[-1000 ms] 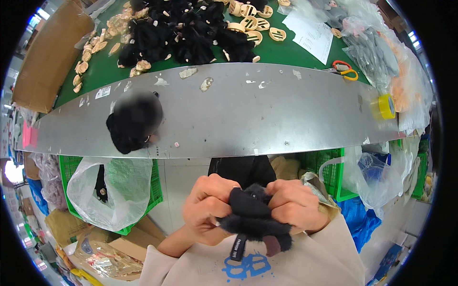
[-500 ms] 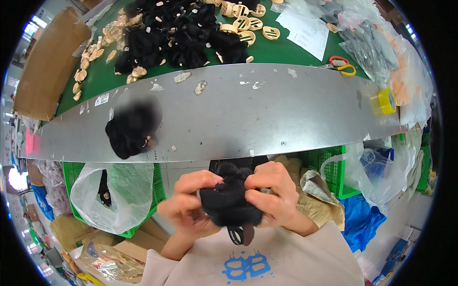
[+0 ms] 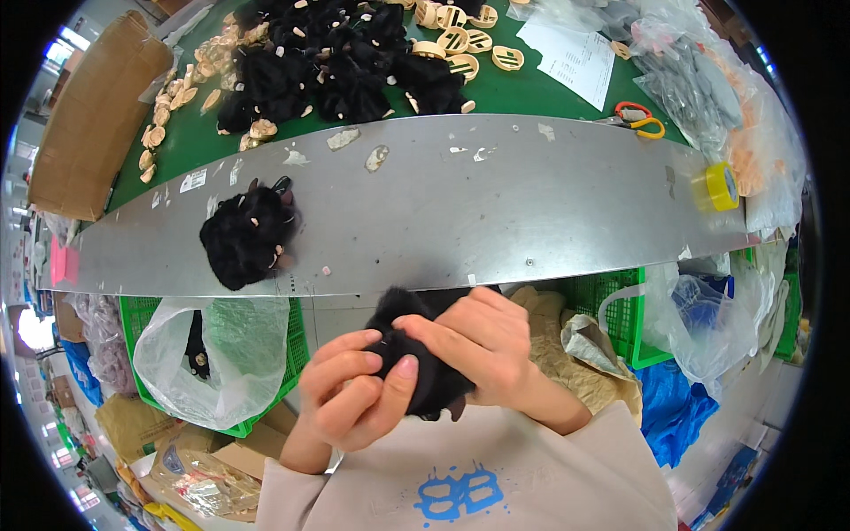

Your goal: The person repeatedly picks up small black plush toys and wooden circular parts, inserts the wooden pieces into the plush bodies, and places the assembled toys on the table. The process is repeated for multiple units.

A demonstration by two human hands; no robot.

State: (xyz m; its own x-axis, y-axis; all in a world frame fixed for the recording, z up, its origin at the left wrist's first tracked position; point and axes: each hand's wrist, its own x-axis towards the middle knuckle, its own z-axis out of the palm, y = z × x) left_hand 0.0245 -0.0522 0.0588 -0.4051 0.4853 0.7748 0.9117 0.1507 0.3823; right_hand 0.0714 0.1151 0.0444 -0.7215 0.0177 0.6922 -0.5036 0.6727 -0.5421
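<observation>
A black furry plush piece (image 3: 434, 379) is held in front of my chest, just off the near edge of the metal ledge. My left hand (image 3: 350, 398) pinches it from the left, thumb and fingertips meeting near its middle. My right hand (image 3: 482, 345) grips it from the right, with thumb and finger close to the left fingertips. Whatever lies between the fingertips is too small to make out. Another black plush piece (image 3: 243, 239) with small pale parts rests on the ledge to the left.
Beyond the steel ledge (image 3: 443, 203), a green tabletop (image 3: 567, 97) bears black plush pieces (image 3: 345, 75) and pale round buckle-like parts (image 3: 454, 40). Scissors (image 3: 642, 122) and yellow tape (image 3: 722, 186) sit at right. A bag-lined green crate (image 3: 297, 354) stands below left.
The held plush piece has turned, and its dangling lower strap no longer shows. My right hand has moved left across it; my left thumb now presses from the near side.
</observation>
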